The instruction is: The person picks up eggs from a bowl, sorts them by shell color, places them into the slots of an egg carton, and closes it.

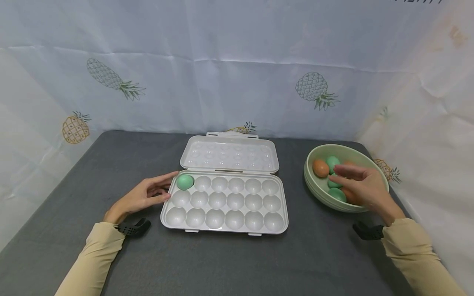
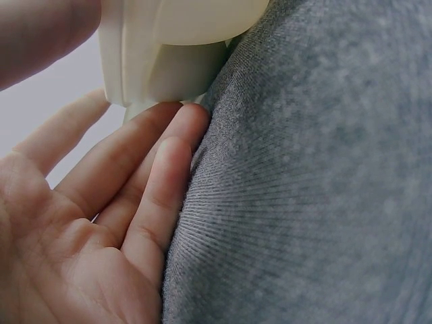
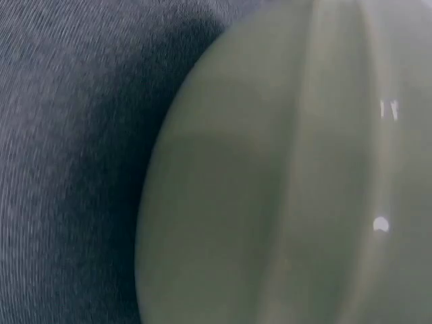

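A white plastic egg tray lies with its lid raised back, and a green egg sits in its back left cup. At the tray's left side, my left hand rests thumb and fingertips along the edge. Its fingers reach to the tray's wall in the left wrist view. My right hand is over the pale green bowl, thumb and fingers apart above the eggs. Among them are an orange egg and a green egg. The right wrist view shows only the bowl's outside, the hand hidden.
The tray's clear lid leans back behind it, toward a pineapple-print curtain. A dark grey cloth covers the table. The bowl stands by the table's right edge, close to the side curtain.
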`<state>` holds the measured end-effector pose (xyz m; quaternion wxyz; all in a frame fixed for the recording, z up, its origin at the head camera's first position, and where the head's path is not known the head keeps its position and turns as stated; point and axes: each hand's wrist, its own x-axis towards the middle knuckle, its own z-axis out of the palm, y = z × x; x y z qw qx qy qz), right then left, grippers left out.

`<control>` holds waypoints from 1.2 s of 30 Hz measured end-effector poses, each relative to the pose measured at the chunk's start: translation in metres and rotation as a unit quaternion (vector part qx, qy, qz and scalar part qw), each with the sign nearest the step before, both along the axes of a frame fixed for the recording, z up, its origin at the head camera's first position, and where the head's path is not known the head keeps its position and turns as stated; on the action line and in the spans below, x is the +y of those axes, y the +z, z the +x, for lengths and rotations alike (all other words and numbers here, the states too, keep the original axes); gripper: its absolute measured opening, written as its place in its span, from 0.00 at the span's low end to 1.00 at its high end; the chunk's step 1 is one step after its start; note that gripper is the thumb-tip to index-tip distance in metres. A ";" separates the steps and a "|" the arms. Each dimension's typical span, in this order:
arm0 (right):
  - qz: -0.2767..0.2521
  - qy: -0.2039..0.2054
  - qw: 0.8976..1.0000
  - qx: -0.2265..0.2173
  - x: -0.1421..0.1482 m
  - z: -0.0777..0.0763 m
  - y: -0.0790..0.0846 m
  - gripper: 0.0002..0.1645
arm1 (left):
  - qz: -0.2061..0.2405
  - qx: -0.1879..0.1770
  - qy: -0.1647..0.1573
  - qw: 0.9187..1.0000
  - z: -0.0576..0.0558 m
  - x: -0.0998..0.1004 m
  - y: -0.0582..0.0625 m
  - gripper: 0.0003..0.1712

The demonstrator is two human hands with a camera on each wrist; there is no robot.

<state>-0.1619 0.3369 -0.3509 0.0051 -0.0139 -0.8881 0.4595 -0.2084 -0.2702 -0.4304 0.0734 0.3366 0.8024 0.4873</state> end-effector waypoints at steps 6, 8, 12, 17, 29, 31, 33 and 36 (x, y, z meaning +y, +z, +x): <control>0.004 0.015 1.000 -0.011 0.008 0.000 -0.001 0.28 | -0.005 -0.006 0.004 1.000 0.001 0.000 0.001 0.38; 0.008 0.019 1.000 -0.020 0.010 -0.002 -0.002 0.29 | -0.007 -0.006 0.005 1.000 0.001 -0.001 0.000 0.38; 0.026 0.026 0.998 -0.045 0.016 -0.005 -0.004 0.33 | -0.008 -0.003 0.004 1.000 0.000 -0.001 -0.001 0.38; 0.056 0.035 0.996 -0.066 0.021 -0.005 -0.003 0.36 | -0.005 -0.006 0.000 1.000 -0.001 -0.001 -0.001 0.39; 0.057 0.099 0.990 -0.077 0.018 -0.009 -0.003 0.33 | 0.001 0.004 -0.005 1.000 0.002 0.001 0.002 0.38; 0.059 0.105 0.989 -0.080 0.018 -0.010 -0.004 0.32 | 0.002 0.005 -0.007 1.000 0.003 0.002 0.003 0.38; 0.064 0.111 0.988 -0.085 0.018 -0.010 -0.004 0.31 | 0.000 0.005 -0.007 1.000 0.003 0.002 0.003 0.38; 0.075 0.124 0.985 -0.094 0.018 -0.011 -0.004 0.30 | -0.001 0.006 -0.006 1.000 0.002 0.002 0.003 0.38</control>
